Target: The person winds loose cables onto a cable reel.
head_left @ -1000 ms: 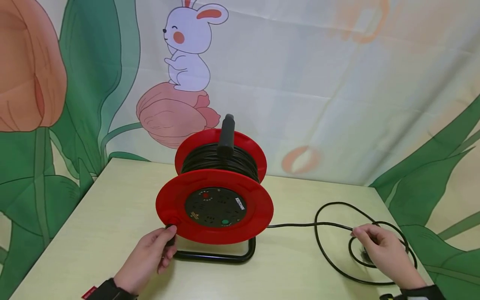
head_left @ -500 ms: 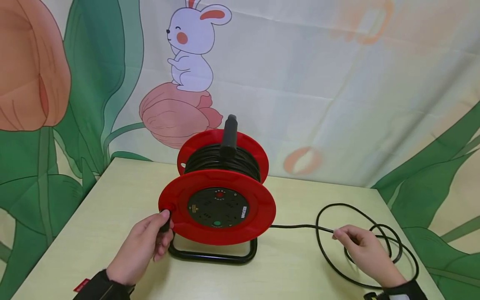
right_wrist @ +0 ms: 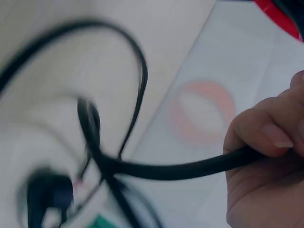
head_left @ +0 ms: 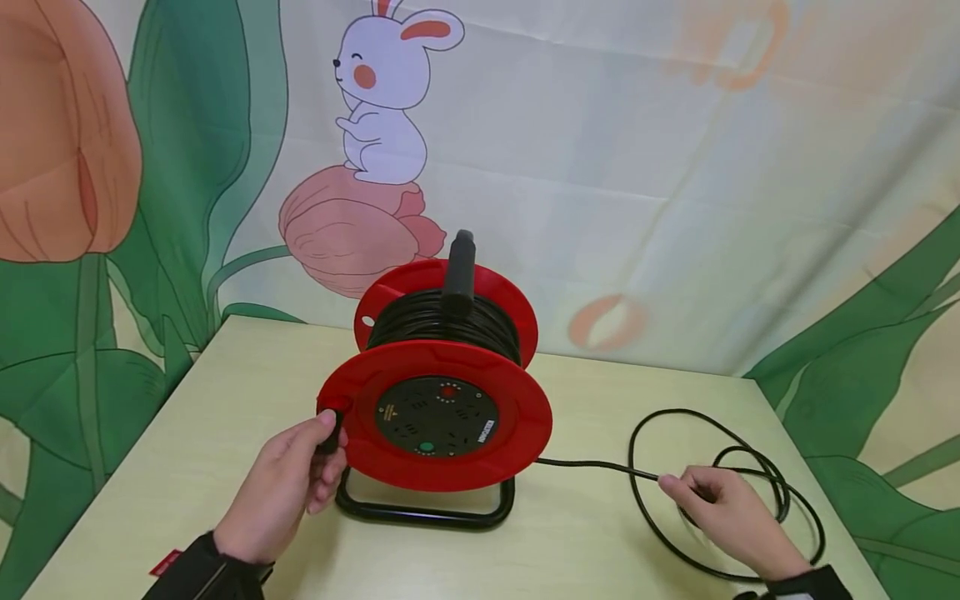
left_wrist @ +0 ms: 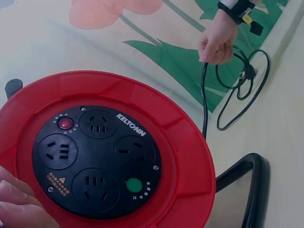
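Observation:
A red cable reel (head_left: pixel 525 417), wound with black cable, stands upright on the table. My left hand (head_left: pixel 273 487) grips the black crank knob (head_left: pixel 330 437) at the left of its front disc. Sockets, a red button and a green button show on the disc's black panel (left_wrist: pixel 109 156) in the left wrist view. From the reel's right side runs the loose cable (head_left: pixel 585 463), pinched between the thumb and fingers of my right hand (head_left: pixel 738 521). Past that hand the cable lies in loops, and its blurred black plug (right_wrist: pixel 54 192) appears in the right wrist view.
The reel's black tube stand (head_left: pixel 427 518) rests on the pale table (head_left: pixel 247 392). A dark carrying handle (head_left: pixel 459 275) rises above the drum. Behind the table hangs a printed cloth (head_left: pixel 570 167) with a rabbit and flowers.
The reel has turned clockwise, its red button going from upper left to top, while my left hand rose with the knob. My right hand has moved left toward the reel with the cable.

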A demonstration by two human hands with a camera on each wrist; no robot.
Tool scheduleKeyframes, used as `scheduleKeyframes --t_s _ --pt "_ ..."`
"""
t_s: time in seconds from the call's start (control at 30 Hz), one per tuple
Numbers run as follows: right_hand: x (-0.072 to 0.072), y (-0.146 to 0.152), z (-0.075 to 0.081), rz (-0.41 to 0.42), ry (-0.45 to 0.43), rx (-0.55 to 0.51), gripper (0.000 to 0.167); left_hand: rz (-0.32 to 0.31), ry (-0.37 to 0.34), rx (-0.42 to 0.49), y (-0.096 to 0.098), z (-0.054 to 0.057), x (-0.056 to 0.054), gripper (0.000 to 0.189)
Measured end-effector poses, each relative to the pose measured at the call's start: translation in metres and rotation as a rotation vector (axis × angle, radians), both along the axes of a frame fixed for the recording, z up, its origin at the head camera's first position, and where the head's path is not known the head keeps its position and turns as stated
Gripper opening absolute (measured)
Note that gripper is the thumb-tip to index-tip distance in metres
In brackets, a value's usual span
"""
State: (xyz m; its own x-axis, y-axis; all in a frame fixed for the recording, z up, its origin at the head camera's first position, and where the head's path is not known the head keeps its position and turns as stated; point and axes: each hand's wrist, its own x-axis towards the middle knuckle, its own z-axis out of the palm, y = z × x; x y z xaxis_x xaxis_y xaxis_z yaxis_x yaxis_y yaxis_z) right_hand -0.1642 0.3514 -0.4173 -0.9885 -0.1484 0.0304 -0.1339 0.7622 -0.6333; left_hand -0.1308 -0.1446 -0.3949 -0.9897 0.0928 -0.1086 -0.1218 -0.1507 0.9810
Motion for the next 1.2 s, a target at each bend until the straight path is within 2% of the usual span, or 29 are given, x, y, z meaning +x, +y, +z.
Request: scheduleKeyframes --t_s 0.07,0.17,0.3,0.4,0.53,0.6,0.7,0.77,0.9,1.07,1.2 --pt "0.004 0.011 0.009 -0.031 0.010 0.058 0.047 0.001 -0.014 0.013 0.000 -0.002 0.000 0.044" --pt "0.008 0.030 0.030 -0.103 0.024 0.146 0.049 0.005 -0.032 0.025 0.000 -0.006 0.000 0.043" --pt "0.013 0.056 0.054 -0.200 0.112 0.261 0.048 0.014 -0.032 0.036 0.000 -0.009 0.001 0.044" --pt "0.015 0.075 0.059 -0.240 0.215 0.342 0.043 0.014 -0.034 0.039 0.000 -0.010 0.001 0.043" --pt "0.013 0.094 0.055 -0.244 0.305 0.426 0.037 0.014 -0.042 0.036 0.000 -0.010 0.001 0.042" --pt "0.010 0.101 0.051 -0.246 0.283 0.434 0.036 0.012 -0.040 0.033 -0.001 -0.010 0.001 0.044" --pt "0.008 0.110 0.044 -0.273 0.200 0.427 0.038 0.006 -0.019 0.011 -0.001 -0.007 0.000 0.048" --pt "0.008 0.116 0.038 -0.299 0.152 0.402 0.041 0.002 0.007 -0.018 0.000 -0.003 0.000 0.050" --pt "0.008 0.117 0.030 -0.327 0.118 0.362 0.046 -0.006 0.070 -0.054 0.004 0.006 -0.003 0.054" --pt "0.007 0.105 0.026 -0.292 0.117 0.324 0.046 -0.027 0.134 -0.062 0.009 0.016 -0.004 0.055" --pt "0.007 0.094 0.025 -0.227 0.121 0.300 0.043 -0.027 0.166 -0.100 0.012 0.023 -0.004 0.054"
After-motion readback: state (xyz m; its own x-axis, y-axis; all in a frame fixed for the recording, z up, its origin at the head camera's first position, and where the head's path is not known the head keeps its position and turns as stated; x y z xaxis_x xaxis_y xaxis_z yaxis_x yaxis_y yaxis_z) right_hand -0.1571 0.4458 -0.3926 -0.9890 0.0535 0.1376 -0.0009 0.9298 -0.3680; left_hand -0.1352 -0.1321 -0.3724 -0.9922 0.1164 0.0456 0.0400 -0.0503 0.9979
